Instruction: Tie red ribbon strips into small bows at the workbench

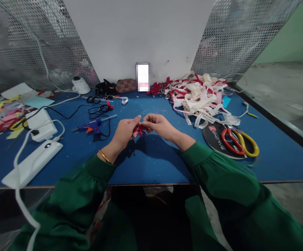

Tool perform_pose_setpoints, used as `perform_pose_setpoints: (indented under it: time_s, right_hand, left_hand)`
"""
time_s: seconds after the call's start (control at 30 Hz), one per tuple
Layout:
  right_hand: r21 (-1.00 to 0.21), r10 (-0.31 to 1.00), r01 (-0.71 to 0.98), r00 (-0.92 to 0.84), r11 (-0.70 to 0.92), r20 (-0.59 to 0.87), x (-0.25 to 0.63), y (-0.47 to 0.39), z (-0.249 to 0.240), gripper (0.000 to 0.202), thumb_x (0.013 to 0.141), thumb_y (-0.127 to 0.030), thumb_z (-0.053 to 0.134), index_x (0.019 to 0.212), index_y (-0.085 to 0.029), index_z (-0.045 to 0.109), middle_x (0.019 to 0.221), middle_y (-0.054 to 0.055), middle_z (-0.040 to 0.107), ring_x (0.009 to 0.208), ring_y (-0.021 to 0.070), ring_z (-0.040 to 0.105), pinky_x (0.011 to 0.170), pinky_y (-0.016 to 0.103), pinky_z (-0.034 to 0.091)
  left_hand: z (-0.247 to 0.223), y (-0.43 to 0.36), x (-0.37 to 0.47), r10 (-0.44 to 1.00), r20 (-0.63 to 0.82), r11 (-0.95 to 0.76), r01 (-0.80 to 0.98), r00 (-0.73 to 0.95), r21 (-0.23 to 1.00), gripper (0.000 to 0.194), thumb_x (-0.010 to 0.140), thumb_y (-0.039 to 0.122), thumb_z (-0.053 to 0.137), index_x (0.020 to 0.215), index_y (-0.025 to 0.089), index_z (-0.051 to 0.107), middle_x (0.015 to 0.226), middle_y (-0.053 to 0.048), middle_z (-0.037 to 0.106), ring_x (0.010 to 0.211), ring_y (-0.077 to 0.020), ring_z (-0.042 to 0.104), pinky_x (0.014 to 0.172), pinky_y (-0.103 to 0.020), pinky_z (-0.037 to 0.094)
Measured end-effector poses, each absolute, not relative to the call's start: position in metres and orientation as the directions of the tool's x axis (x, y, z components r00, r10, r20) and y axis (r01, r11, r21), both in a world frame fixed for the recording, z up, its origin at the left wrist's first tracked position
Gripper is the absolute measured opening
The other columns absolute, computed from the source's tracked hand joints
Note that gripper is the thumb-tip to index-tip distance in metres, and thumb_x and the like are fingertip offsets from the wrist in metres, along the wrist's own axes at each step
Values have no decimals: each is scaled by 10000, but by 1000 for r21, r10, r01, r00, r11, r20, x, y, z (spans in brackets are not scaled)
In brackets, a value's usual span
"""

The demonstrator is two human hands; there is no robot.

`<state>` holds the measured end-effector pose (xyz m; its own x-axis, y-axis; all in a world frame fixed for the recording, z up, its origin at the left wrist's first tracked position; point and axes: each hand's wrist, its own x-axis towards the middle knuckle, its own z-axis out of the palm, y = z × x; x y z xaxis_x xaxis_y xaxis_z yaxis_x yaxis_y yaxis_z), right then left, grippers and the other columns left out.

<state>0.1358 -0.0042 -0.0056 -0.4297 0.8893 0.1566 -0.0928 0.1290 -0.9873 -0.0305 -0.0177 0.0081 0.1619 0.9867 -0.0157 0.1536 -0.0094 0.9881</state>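
Note:
Above the middle of the blue table point(156, 164), my two hands meet fingertip to fingertip. My left hand point(125, 131) is closed on a small red ribbon piece point(139, 131), which has loose ends hanging below the fingers. My right hand point(158, 126) pinches the same red piece from the other side. Fingers cover most of it, so its full shape is hidden. To the left of my hands lies a blue glue gun point(95, 126) with an orange trigger and a glue stick at its back.
Ribbon strips point(195, 94) heap at the back right. Red- and yellow-handled scissors point(241, 142) rest on a black round mat point(212, 139). A phone point(142, 77) stands against the white panel. On the left are a white power strip point(32, 164), a socket block point(41, 123) and coloured scraps point(4, 113).

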Motion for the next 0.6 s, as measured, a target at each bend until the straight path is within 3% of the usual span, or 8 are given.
perform_pose_setpoints:
  time_s: [0.17, 0.27, 0.37, 0.47, 0.6]
  right_hand:
    - [-971, 888, -95, -392, 220, 239, 135, -4, -8, 173, 805, -336, 667, 865, -195, 587, 753, -3, 648, 643, 115, 581, 614, 263, 447]
    - [-910, 887, 120, -302, 398, 348, 136, -6, -10, 127, 823, -289, 643, 900, -189, 628, 739, 3, 647, 647, 124, 572, 631, 272, 439]
    - [-733, 819, 365, -252, 574, 516, 138, -8, -12, 91, 842, -219, 602, 898, -178, 660, 767, 17, 652, 658, 122, 551, 643, 266, 418]
    - [-619, 762, 459, -252, 637, 597, 139, -9, -13, 103, 850, -185, 575, 895, -169, 667, 779, 28, 654, 686, 129, 555, 647, 257, 411]
    - [-585, 748, 487, -266, 649, 608, 140, -9, -13, 122, 878, -210, 556, 891, -169, 670, 754, 27, 643, 672, 128, 551, 628, 247, 405]
  left_hand:
    - [11, -16, -32, 991, -3, -7, 72, 134, 997, 420, 837, 519, 597, 641, 149, 626, 390, 27, 463, 335, -66, 350, 365, -225, 209]
    - [11, -15, -32, 991, 11, -14, 17, 135, 1000, 370, 835, 451, 609, 633, 141, 613, 450, 11, 527, 347, -52, 349, 367, -217, 208]
    - [12, -16, -32, 985, 2, -2, 5, 172, 1000, 287, 811, 361, 621, 634, 136, 615, 506, -4, 573, 375, -54, 390, 370, -206, 234]
    - [13, -16, -31, 980, -12, 11, 3, 198, 1000, 178, 781, 289, 617, 722, 126, 662, 547, -12, 608, 398, -62, 423, 373, -197, 262]
    - [15, -17, -30, 979, -21, 21, 5, 201, 1000, 154, 762, 258, 614, 770, 120, 682, 557, -22, 624, 401, -66, 435, 371, -196, 274]
